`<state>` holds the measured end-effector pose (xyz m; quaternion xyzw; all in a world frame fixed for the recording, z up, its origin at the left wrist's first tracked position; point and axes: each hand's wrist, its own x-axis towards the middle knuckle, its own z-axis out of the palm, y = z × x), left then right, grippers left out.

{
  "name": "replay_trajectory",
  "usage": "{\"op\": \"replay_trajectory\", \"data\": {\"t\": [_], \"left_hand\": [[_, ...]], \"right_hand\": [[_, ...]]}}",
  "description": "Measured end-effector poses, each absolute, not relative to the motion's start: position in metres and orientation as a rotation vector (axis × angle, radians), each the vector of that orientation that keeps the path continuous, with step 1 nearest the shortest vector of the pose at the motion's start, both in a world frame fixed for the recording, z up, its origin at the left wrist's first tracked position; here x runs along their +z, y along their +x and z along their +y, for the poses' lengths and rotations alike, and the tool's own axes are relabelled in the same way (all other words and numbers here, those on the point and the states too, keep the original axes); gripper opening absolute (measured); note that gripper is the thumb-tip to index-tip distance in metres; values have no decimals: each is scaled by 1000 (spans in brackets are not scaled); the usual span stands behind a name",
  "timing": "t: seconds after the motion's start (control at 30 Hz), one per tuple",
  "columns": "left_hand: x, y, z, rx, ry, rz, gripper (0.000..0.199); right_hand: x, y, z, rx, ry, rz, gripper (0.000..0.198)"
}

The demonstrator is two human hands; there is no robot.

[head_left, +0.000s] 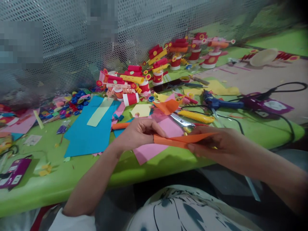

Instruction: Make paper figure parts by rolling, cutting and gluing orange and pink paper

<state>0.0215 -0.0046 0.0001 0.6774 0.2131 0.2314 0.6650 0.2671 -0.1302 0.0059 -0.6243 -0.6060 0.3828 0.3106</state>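
Between my two hands is a folded strip of orange paper (pixel 178 141), held just above the near edge of the table. My left hand (pixel 138 133) is closed on its left end, thumb and finger pinching it. The fingers of my right hand (pixel 211 142) grip the other end, where the strip's layers spread apart. Beneath the strip lies a sheet of pink paper (pixel 146 155). A rolled orange paper tube (pixel 121 125) rests just behind my left hand. Scissors (pixel 181 121) and a yellow-handled cutter (pixel 196 116) lie beyond my right hand.
Blue card sheets (pixel 90 128) lie to the left. Several decorated paper cups (pixel 157 78) stand along the metal mesh (pixel 134 29). A blue glue gun (pixel 222 103) with a black cord sits at the right. Colourful small caps (pixel 72 104) are heaped at the back left.
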Motion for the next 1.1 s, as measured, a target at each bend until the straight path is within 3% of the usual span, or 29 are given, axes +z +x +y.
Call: {"op": "replay_trajectory", "data": {"t": [0.4, 0.67, 1.1], "left_hand": [[-1, 25, -5, 647, 1279, 594, 27], [-1, 30, -12, 599, 970, 639, 32], [-2, 30, -12, 568, 899, 650, 36]], "right_hand": [[16, 268, -129, 1361, -1278, -1381, 27], [11, 264, -133, 1326, -1155, -1189, 18], [15, 260, -133, 1451, -1063, -1086, 19]]}}
